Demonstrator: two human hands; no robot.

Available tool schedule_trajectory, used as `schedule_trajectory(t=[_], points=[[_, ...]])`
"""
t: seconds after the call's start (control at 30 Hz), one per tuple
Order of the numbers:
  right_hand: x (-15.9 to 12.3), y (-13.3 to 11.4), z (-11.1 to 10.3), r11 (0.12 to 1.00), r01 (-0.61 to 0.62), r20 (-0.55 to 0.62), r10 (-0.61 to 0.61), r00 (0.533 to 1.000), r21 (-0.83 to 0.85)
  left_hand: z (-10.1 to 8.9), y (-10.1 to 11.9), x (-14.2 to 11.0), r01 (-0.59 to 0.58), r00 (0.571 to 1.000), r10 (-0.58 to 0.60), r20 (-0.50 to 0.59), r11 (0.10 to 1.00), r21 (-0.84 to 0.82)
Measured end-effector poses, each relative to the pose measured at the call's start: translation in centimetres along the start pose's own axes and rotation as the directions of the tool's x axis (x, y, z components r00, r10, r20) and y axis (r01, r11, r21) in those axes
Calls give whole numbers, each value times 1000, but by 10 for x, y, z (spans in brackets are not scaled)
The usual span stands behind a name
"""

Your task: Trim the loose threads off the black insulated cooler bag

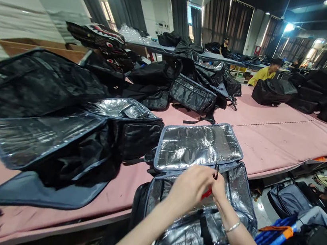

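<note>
An insulated bag with a shiny silver lining lies unzipped in front of me, its silver-lined lid folded back onto the table. Over its opening my two hands come together. My right hand is closed around a small dark pointed tool, its tip pointing up. A red piece shows between the hands; whether it belongs to the tool I cannot tell. My left hand has its fingers pinched against the right, and what they hold is hidden. A black strap crosses the bag's front flap.
Left of the bag, another silver-lined bag lies unfolded on the pink-covered table. Black and camouflage bags stand farther back. More bags lie on the floor at right. A person in yellow is beyond the table.
</note>
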State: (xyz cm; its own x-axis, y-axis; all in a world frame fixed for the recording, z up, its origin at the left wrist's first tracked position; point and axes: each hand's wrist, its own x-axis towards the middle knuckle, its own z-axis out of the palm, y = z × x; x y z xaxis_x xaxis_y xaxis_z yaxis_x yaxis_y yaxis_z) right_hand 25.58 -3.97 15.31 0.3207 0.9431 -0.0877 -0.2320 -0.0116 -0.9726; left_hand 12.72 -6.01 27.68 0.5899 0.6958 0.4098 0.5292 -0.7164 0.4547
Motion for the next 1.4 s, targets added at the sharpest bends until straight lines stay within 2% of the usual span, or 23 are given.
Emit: schedule_trajectory(t=[0.07, 0.13, 0.27, 0.47, 0.63, 0.83, 0.93, 1.03, 1.17, 1.3, 1.4], points=[[-1, 1, 0, 1000, -11, 1, 11, 1000, 11, 2, -23, 14, 122, 984, -135, 115, 986, 115], [0, 1, -1, 1000, -21, 5, 21, 1000, 20, 7, -41, 22, 188, 958, -224, 181, 962, 196], [2, 3, -1, 999, -30, 17, 30, 999, 15, 18, -55, 27, 234, 937, -287, 199, 939, 251], [3, 4, -2, 997, 22, -9, -23, 1000, -71, 28, -46, 33, 276, 934, -323, 155, 924, 263], [0, -3, -2, 975, 108, -8, -112, 994, -193, 37, -46, 30, 306, 944, -323, 62, 932, 197], [-19, -20, -21, 917, 156, -26, -177, 984, -367, 49, -49, 25, 443, 896, -437, -81, 894, 73], [-29, -31, -32, 806, 181, 1, -219, 976, -564, 51, -47, 25, 485, 869, -479, -121, 874, 22], [-35, -43, -34, 574, 235, 93, -265, 960, -784, 51, -46, 25, 497, 858, -495, -139, 867, -16], [-34, -54, -25, 338, 296, 192, -307, 932, -893, 52, -47, 22, 474, 865, -479, -150, 878, -66], [-32, -58, -17, 241, 354, 261, -346, 901, -903, 51, -50, 21, 423, 881, -442, -167, 896, -137], [-30, -55, -17, 281, 376, 274, -342, 899, -883, 49, -45, 17, 374, 886, -416, -204, 903, -213]])
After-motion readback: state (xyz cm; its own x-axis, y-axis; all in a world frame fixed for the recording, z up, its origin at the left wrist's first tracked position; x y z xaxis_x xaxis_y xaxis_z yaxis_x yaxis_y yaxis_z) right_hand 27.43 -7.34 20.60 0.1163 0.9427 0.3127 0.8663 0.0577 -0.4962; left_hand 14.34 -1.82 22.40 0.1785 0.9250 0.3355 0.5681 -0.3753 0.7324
